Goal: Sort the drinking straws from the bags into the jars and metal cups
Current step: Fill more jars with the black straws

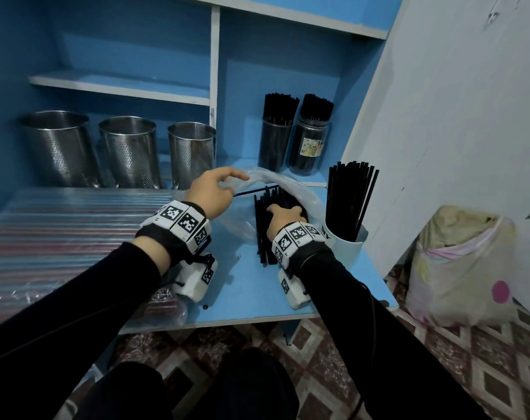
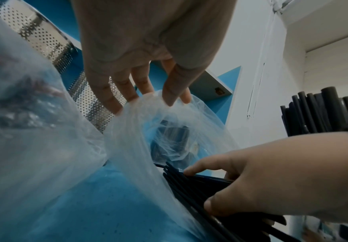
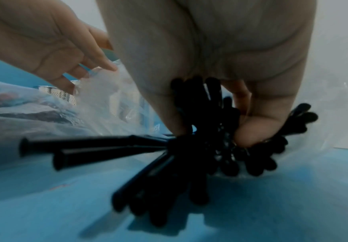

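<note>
- Right hand (image 1: 283,215): fingers and thumb closed round a bundle of black straws (image 1: 265,219), gripped near mid-length. The bundle lies on the blue bench (image 1: 242,286) toward its right side, its far ends inside the mouth of a clear plastic bag (image 1: 300,189).
- Left hand (image 1: 212,194): thumb and fingertips (image 2: 168,98) pinch the upper lip of the bag and hold it lifted, so the mouth stands open over the straws.
- Handling, as judged: the straws look light, smooth and thin-walled. The right-wrist view shows the near ends splaying out of the grip; some at the bench side point away from the rest. A loose hold would likely shed straws; a hard squeeze could kink them. Mid-length hold with the whole hand seems soundest.
- The bag is limp film, gives no support, and is likely to cling to or drag with the bundle unless held back at its lip.
- Receptacles: two jars (image 1: 294,144) at the back of the bench hold upright black straws; a white cup (image 1: 344,237) at the right edge, just beside the right hand, also holds black straws. Three perforated metal cups (image 1: 127,153) stand along the back left; contents cannot be seen.
- A large pack of coloured straws (image 1: 60,231) covers the left part of the bench, still wrapped.
</note>
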Action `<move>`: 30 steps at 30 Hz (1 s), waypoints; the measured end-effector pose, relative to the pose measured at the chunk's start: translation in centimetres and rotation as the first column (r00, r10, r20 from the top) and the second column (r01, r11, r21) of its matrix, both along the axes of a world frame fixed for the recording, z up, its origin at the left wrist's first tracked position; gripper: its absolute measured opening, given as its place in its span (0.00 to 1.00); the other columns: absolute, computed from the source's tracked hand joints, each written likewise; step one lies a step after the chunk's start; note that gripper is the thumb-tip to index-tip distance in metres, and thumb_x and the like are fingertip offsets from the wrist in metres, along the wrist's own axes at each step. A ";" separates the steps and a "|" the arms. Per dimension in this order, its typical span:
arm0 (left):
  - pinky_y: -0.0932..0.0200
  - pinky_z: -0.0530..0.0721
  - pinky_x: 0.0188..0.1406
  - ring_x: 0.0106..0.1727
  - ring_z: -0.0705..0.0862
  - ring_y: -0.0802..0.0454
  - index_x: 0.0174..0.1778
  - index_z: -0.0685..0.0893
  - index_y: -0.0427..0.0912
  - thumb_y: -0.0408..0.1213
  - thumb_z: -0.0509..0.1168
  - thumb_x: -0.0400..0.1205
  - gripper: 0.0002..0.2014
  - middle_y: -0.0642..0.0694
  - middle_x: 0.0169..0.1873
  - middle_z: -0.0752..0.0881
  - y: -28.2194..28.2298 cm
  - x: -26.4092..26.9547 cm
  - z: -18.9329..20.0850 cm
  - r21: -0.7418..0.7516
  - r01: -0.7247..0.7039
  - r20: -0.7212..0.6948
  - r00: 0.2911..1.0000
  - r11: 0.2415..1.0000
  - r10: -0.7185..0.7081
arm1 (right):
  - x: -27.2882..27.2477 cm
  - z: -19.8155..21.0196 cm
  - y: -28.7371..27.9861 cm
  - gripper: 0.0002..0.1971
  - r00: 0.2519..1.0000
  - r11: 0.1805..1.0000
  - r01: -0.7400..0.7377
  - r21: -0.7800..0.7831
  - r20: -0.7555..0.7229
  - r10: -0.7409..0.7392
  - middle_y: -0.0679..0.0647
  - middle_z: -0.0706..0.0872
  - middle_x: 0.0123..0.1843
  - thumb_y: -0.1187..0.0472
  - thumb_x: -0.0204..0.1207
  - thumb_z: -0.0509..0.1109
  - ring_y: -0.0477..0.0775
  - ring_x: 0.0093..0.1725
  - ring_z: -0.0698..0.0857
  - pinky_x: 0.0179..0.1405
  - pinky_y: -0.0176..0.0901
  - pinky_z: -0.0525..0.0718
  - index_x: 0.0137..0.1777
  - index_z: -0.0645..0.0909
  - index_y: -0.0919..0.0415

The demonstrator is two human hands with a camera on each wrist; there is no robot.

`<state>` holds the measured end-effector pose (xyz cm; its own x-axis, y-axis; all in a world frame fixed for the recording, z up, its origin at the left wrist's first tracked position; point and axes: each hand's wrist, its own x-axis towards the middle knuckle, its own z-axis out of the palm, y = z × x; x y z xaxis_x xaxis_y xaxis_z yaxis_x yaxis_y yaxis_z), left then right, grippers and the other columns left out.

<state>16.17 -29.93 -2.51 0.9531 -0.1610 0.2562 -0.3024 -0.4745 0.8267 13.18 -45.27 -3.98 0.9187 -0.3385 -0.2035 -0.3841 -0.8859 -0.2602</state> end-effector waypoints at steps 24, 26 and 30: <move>0.62 0.67 0.75 0.74 0.72 0.52 0.73 0.76 0.45 0.24 0.71 0.70 0.33 0.47 0.71 0.77 -3.3 -3.8 1.4 0.324 0.414 0.250 0.830 0.851 -0.499 | -10.0 6.1 -3.1 0.13 0.957 0.919 -0.267 0.292 0.195 0.216 0.51 0.82 0.37 0.69 0.74 0.69 0.49 0.25 0.82 0.19 0.32 0.78 0.54 0.82 0.53; 0.56 0.67 0.76 0.76 0.69 0.49 0.79 0.69 0.44 0.31 0.77 0.68 0.41 0.46 0.74 0.75 -4.4 -4.5 1.1 0.467 0.439 0.171 0.807 0.768 -0.565 | -11.4 7.1 -3.3 0.13 0.948 0.900 -0.308 0.307 0.174 0.266 0.51 0.82 0.38 0.69 0.73 0.70 0.51 0.26 0.82 0.26 0.39 0.82 0.54 0.83 0.52; 0.53 0.76 0.62 0.58 0.81 0.49 0.61 0.82 0.45 0.40 0.79 0.68 0.25 0.51 0.54 0.86 -6.3 -6.2 0.3 0.530 0.415 0.288 0.732 0.739 -0.617 | -13.7 8.8 -4.0 0.15 0.906 0.849 -0.421 0.321 0.194 0.376 0.54 0.85 0.45 0.69 0.72 0.71 0.51 0.31 0.83 0.37 0.48 0.86 0.55 0.85 0.50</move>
